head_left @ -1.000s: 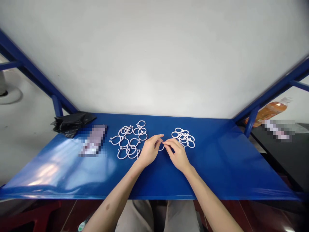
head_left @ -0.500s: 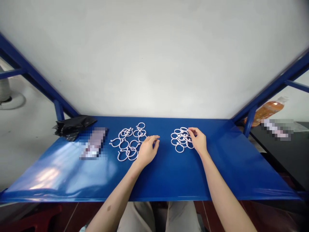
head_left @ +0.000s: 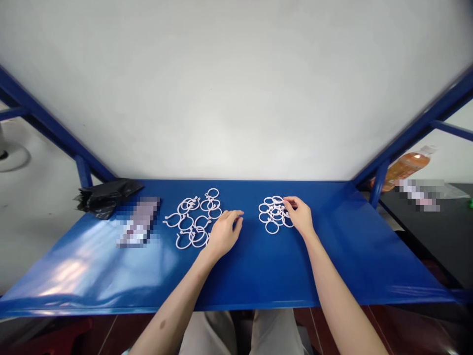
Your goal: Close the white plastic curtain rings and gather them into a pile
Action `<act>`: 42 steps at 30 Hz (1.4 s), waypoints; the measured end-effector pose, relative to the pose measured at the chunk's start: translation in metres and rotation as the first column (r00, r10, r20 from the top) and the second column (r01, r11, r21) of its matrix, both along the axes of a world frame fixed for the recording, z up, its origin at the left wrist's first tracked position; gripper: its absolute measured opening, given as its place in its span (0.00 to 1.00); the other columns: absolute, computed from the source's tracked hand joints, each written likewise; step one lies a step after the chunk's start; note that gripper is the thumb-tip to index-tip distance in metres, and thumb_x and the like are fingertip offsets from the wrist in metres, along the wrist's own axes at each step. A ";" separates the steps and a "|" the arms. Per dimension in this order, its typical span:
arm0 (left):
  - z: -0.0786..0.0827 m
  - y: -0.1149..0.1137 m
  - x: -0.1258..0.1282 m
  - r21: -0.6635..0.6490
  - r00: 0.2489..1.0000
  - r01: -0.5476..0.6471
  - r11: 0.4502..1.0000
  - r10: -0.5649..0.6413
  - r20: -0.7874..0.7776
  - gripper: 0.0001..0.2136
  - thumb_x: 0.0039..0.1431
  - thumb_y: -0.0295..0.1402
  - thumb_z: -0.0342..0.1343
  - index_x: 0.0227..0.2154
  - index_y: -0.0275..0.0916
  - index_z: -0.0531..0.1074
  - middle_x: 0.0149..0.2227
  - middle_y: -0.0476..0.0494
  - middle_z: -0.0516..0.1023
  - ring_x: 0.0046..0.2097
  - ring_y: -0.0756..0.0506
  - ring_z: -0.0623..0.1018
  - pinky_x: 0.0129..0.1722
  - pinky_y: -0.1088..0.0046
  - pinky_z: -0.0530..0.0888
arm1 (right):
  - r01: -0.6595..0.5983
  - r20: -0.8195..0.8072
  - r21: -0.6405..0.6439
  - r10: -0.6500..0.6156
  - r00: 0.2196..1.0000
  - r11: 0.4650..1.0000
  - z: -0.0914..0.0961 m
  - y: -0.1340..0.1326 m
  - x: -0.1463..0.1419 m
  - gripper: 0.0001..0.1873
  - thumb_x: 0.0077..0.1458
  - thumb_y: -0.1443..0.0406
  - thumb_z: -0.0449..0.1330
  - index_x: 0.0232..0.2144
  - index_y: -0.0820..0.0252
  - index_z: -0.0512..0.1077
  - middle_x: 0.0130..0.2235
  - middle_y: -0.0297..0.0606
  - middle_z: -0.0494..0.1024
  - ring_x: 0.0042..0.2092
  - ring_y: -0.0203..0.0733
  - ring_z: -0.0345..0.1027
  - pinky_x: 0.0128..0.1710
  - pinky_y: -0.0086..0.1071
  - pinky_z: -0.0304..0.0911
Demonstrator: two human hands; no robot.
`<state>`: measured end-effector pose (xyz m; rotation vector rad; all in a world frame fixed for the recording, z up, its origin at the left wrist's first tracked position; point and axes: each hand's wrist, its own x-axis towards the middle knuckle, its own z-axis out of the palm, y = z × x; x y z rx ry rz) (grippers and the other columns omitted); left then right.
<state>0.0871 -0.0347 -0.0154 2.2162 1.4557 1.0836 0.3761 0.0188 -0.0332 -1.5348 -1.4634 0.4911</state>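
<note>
Two groups of white plastic rings lie on the blue table (head_left: 258,266). The left pile (head_left: 194,219) is spread out and several of its rings are unclasped. The right pile (head_left: 274,214) is tighter and holds closed rings. My left hand (head_left: 222,231) rests on the table at the right edge of the left pile, fingers loosely stretched, with nothing in it. My right hand (head_left: 301,217) sits at the right side of the right pile, fingers bent, fingertips touching the rings there.
A crumpled black plastic bag (head_left: 105,195) lies at the table's back left, with a blurred flat item (head_left: 137,222) beside it. Blue frame struts rise on both sides. An orange drink bottle (head_left: 404,167) lies on the dark surface to the right.
A second ago both hands met in the middle, working one ring. My right hand then carried it to the right pile, and my left hand drew back toward the left pile.
</note>
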 end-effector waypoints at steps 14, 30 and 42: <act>0.023 0.077 -0.033 0.054 0.764 -0.441 0.896 0.406 -0.501 0.15 0.66 0.40 0.50 0.44 0.35 0.76 0.48 0.29 0.78 0.52 0.29 0.72 0.48 0.52 0.70 | 0.004 -0.008 0.040 -0.004 1.000 0.999 0.001 0.001 -0.004 0.13 0.59 0.57 0.58 0.37 0.57 0.78 0.41 0.42 0.82 0.43 0.48 0.76 0.48 0.45 0.70; 0.018 0.038 -0.009 0.201 0.961 0.022 0.979 0.035 -0.273 0.08 0.68 0.29 0.49 0.37 0.43 0.74 0.37 0.41 0.80 0.43 0.40 0.72 0.46 0.58 0.67 | 0.047 0.132 0.373 -0.103 0.986 0.927 0.024 -0.032 -0.035 0.12 0.65 0.58 0.56 0.40 0.56 0.77 0.41 0.43 0.80 0.45 0.49 0.70 0.49 0.46 0.67; -0.003 -0.012 0.022 0.174 0.960 0.276 0.945 -0.279 -0.007 0.09 0.70 0.26 0.46 0.47 0.42 0.66 0.44 0.42 0.74 0.48 0.47 0.76 0.48 0.69 0.76 | -0.321 -0.338 -0.026 0.294 0.894 0.947 0.023 -0.067 -0.094 0.15 0.63 0.50 0.59 0.40 0.55 0.70 0.30 0.34 0.80 0.27 0.40 0.76 0.28 0.34 0.72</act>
